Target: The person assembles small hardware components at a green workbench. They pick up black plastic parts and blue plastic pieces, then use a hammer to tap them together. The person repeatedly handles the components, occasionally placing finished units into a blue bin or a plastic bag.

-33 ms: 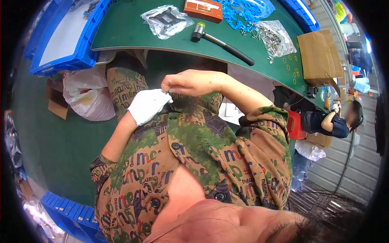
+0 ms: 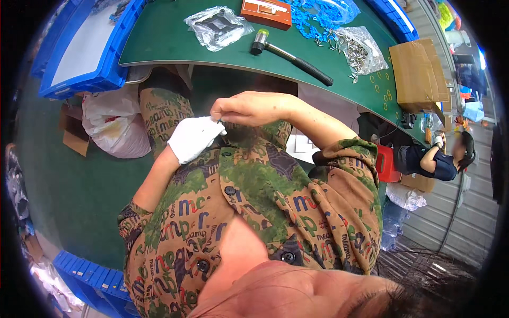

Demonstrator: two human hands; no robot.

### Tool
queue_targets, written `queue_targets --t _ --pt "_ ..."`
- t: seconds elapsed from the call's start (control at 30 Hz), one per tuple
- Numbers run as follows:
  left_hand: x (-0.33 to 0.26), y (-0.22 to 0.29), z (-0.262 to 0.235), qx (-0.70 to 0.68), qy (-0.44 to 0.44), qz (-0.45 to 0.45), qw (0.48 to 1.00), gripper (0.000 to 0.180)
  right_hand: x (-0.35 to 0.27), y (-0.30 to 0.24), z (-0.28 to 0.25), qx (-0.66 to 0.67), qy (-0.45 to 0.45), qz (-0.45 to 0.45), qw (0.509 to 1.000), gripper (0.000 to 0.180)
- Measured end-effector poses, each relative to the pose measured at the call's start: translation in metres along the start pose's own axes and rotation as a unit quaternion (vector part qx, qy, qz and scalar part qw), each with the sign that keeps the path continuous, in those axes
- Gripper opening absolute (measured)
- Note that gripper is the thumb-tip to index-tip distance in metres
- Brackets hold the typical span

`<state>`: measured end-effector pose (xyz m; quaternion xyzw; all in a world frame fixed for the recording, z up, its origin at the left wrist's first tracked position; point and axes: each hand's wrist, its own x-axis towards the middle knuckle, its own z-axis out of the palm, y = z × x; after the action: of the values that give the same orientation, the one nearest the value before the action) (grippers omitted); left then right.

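Green worktable (image 2: 175,42), green floor (image 2: 69,191)

A black-headed mallet (image 2: 290,55) is laid on the green table (image 2: 159,42) at twelve o'clock, flanked by clear bags (image 2: 217,26). A white sack (image 2: 114,130) is seen at nine o'clock.

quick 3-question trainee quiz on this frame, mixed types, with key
1. True or false: the left hand wears a white glove.
2. The mallet on the green table lies: A) inside the blue crate, B) between two clear bags of parts, C) on the cardboard box.
3. Fill in: the bare right hand meets the left hand in front of the patterned ____.

Key: 1 true; 2 B; 3 shirt.
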<state>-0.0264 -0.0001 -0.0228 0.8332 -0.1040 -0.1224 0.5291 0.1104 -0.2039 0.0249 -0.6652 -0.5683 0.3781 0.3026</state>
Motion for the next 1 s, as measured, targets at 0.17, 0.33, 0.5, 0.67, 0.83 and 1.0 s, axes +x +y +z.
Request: queue_targets --t 0.17,0.33,0.5,0.67,0.83,1.0 --pt "0.000 0.000 0.001 -0.004 -0.008 -0.021 1.000 0.034 0.002 -0.005 -0.002 -0.018 -0.020 0.000 1.000 0.020" --pt "-0.001 -0.008 0.005 0.015 -0.017 0.020 1.000 0.034 0.005 -0.008 -0.001 -0.030 -0.040 0.001 0.999 0.017" --pt "-0.006 -0.011 0.009 -0.026 -0.028 -0.015 0.999 0.033 0.006 -0.007 0.005 -0.017 -0.029 -0.035 0.999 0.013" --pt "-0.009 -0.009 0.012 -0.015 -0.030 -0.050 0.998 0.032 0.007 -0.013 0.005 -0.031 -0.038 -0.021 0.999 0.013" --pt "-0.009 -0.009 0.014 -0.005 -0.036 -0.061 0.998 0.032 0.011 -0.014 0.003 -0.075 -0.060 -0.034 0.995 0.013" --pt "-0.010 -0.013 0.015 0.022 -0.017 0.023 0.999 0.029 0.014 -0.003 0.000 0.003 -0.071 -0.040 0.997 0.015"
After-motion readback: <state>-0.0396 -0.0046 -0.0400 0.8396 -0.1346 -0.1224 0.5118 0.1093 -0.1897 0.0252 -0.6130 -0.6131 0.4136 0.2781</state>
